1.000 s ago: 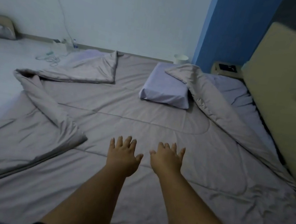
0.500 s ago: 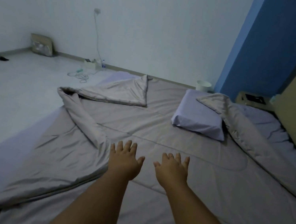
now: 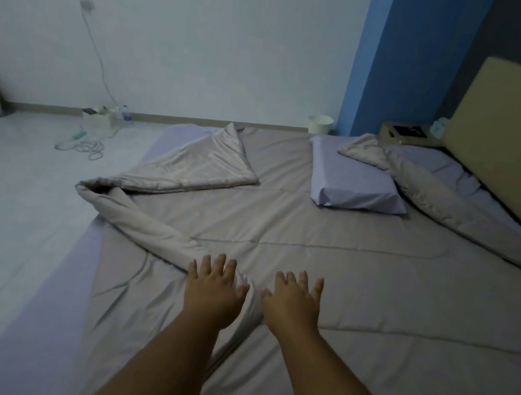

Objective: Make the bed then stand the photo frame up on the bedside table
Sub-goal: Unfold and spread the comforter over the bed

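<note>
A grey quilt (image 3: 330, 241) lies spread over the bed, with its left edge rolled into a long fold (image 3: 143, 227) and its far corner turned back. My left hand (image 3: 213, 290) hovers with fingers spread over the near end of that fold. My right hand (image 3: 292, 303) is beside it, fingers spread, above flat quilt. Neither hand holds anything. A lilac pillow (image 3: 353, 180) lies at the far side. The bedside table (image 3: 403, 134) stands beyond the bed, with a dark flat object (image 3: 406, 130) lying on it that may be the photo frame.
A beige headboard (image 3: 514, 140) runs along the right. A lilac sheet (image 3: 42, 310) shows at the bed's left edge. A white bin (image 3: 320, 124) stands by the blue wall. Cables (image 3: 86, 146) and small items lie on the floor at the left.
The view has swung left and my hands have moved left with it, so the left hand is now over the rolled fold of quilt.
</note>
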